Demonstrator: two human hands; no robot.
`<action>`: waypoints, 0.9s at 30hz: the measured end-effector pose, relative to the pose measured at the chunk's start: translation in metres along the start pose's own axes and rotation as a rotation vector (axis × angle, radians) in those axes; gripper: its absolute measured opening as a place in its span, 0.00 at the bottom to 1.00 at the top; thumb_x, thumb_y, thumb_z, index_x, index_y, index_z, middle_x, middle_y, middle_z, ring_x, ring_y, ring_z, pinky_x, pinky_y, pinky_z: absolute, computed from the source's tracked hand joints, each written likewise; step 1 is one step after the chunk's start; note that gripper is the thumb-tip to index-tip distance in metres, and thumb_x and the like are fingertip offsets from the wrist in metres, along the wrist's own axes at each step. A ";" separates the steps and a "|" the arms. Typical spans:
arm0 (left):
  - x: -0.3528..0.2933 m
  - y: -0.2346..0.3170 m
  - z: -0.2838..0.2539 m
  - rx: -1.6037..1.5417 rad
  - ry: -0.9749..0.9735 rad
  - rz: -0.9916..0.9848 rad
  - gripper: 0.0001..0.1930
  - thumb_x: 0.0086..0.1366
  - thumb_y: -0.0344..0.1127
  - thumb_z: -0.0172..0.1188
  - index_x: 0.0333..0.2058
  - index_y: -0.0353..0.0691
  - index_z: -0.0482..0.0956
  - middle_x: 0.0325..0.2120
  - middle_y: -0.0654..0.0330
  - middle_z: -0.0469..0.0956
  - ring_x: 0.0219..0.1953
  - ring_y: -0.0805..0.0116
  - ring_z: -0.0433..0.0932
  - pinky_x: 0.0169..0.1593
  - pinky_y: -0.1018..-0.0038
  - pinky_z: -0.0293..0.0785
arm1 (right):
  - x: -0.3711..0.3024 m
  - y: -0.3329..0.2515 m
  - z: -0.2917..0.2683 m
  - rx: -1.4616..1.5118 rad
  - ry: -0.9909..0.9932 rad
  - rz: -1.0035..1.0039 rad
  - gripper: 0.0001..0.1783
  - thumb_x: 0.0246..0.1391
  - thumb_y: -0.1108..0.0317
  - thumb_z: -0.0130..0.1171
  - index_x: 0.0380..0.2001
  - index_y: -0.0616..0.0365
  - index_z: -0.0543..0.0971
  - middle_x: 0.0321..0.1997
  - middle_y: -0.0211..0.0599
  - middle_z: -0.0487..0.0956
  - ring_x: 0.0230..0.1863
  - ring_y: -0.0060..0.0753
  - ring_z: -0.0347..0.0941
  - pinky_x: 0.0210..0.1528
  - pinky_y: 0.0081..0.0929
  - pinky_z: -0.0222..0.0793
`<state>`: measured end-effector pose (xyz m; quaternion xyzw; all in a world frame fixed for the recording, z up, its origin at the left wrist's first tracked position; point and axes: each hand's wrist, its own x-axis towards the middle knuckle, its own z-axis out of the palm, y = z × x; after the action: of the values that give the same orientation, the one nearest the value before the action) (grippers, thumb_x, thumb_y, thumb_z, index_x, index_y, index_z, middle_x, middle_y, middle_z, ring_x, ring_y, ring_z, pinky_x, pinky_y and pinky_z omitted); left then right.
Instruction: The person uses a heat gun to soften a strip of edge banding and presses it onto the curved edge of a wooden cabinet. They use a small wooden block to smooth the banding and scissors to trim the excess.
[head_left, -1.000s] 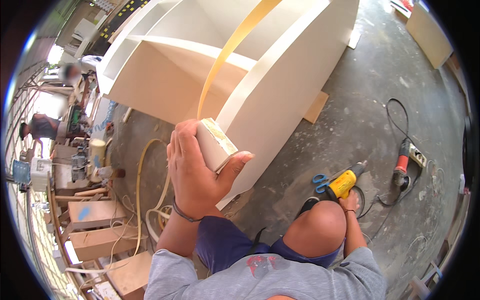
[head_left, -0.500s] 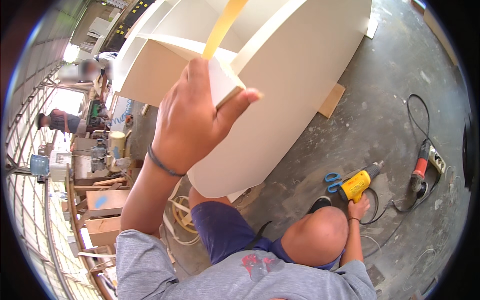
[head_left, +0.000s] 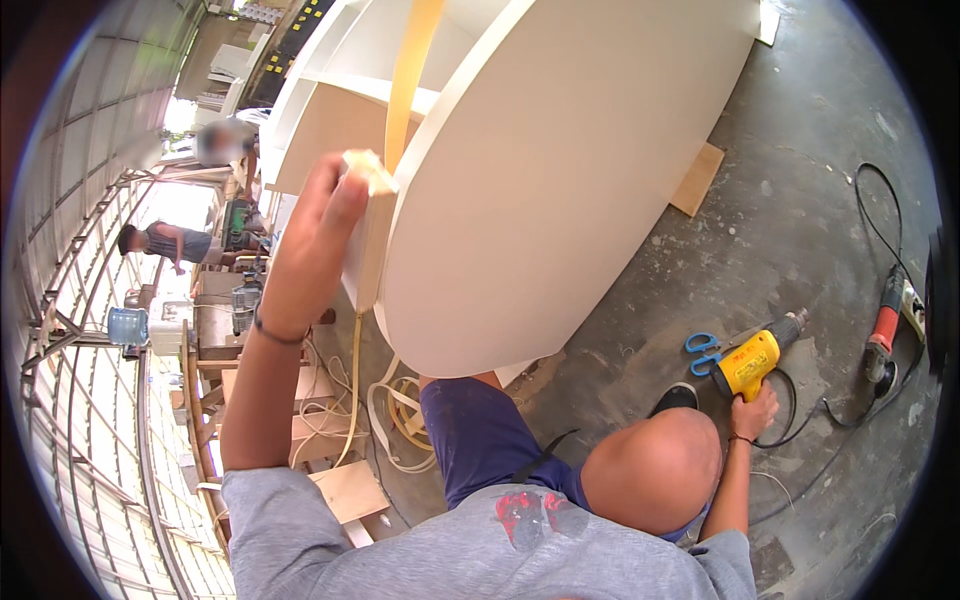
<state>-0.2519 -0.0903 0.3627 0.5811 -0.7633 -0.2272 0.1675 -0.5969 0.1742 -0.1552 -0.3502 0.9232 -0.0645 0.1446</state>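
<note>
In my raised left hand (head_left: 325,225) a small pale wood block (head_left: 370,173) is gripped between the fingers and thumb, beside the edge of a large white curved cabinet (head_left: 560,170). A yellow edge-banding strip (head_left: 410,75) rises past the block along the cabinet's edge, and its thin tail (head_left: 356,370) hangs below. On the lower right, my right hand (head_left: 755,410) is wrapped round the handle of a yellow heat gun (head_left: 750,362) resting low near the floor, its nozzle pointing up and right. Blue-handled scissors (head_left: 703,345) lie just left of it.
An angle grinder (head_left: 882,335) and a white power strip (head_left: 912,308) lie on the concrete at right, with black cords around them. A wood offcut (head_left: 697,180) sits under the cabinet. Coiled banding (head_left: 405,415) lies by my knee. Two people are at work at far left.
My left hand has moved left and slightly down with the block, which has turned. The view has shifted, and more of the strip shows. My right hand still holds the heat gun.
</note>
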 end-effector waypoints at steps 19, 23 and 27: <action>0.045 0.032 0.018 0.307 -0.009 0.070 0.25 0.74 0.53 0.34 0.42 0.35 0.70 0.33 0.62 0.69 0.35 0.77 0.67 0.41 0.79 0.65 | -0.004 -0.002 0.001 0.037 0.041 -0.044 0.33 0.41 0.66 0.59 0.56 0.48 0.69 0.52 0.34 0.71 0.55 0.45 0.66 0.51 0.50 0.63; 0.035 0.012 0.008 0.024 0.040 -0.088 0.27 0.72 0.57 0.37 0.46 0.37 0.70 0.36 0.63 0.72 0.37 0.79 0.69 0.42 0.79 0.67 | -0.005 -0.005 -0.006 0.116 0.106 -0.076 0.32 0.40 0.67 0.59 0.55 0.50 0.69 0.52 0.36 0.71 0.56 0.46 0.66 0.51 0.50 0.63; -0.012 -0.010 0.016 -0.264 0.101 -0.170 0.37 0.66 0.68 0.38 0.54 0.36 0.64 0.36 0.65 0.73 0.38 0.79 0.72 0.40 0.81 0.70 | 0.000 0.016 0.000 0.277 0.113 -0.231 0.31 0.40 0.70 0.59 0.53 0.55 0.68 0.52 0.42 0.70 0.55 0.51 0.66 0.52 0.47 0.63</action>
<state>-0.2484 -0.0788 0.3439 0.6271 -0.6655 -0.3093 0.2610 -0.6068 0.1859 -0.1587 -0.4265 0.8658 -0.2266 0.1309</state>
